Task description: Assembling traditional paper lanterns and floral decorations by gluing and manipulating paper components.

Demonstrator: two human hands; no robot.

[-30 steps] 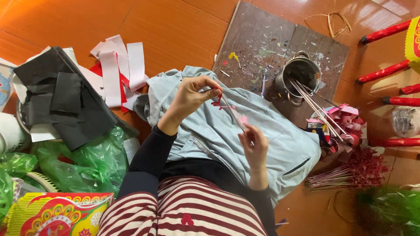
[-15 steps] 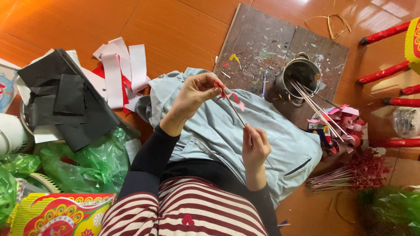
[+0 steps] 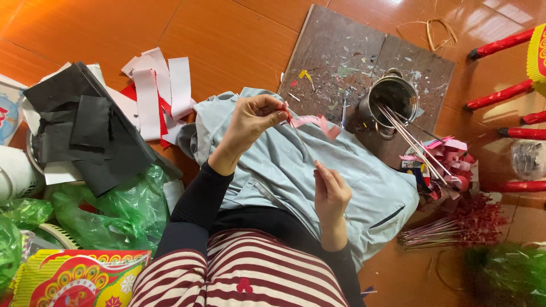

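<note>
Wrap just begun: left hand point(image 3: 255, 120) pinches pink paper strip point(image 3: 311, 121) at top of thin stick point(image 3: 304, 145), right hand point(image 3: 330, 193) grips stick's lower end w/ fingers closed, over lap cloth point(image 3: 364, 187); strip mostly loose, finished red-tipped sticks point(image 3: 455, 224) piled nearby.

Lots of stuff scattered on the orange floor point(image 3: 227, 40) here: a pile of black sheets point(image 3: 85, 131) on the left, with white and red paper strips point(image 3: 156, 94) just beside it. Crumpled green plastic bags point(image 3: 108, 213) sit below those, next to a colourful printed packet point(image 3: 79, 278) in the corner. A light blue jacket point(image 3: 364, 193) is spread out in the middle, partly over a paint-speckled board point(image 3: 352, 51). On that board stands a metal pot point(image 3: 392, 99) full of thin sticks (they lean out to the right). Red-tipped sticks point(image 3: 455, 227) lie further right, red poles point(image 3: 500, 42) beyond
</note>
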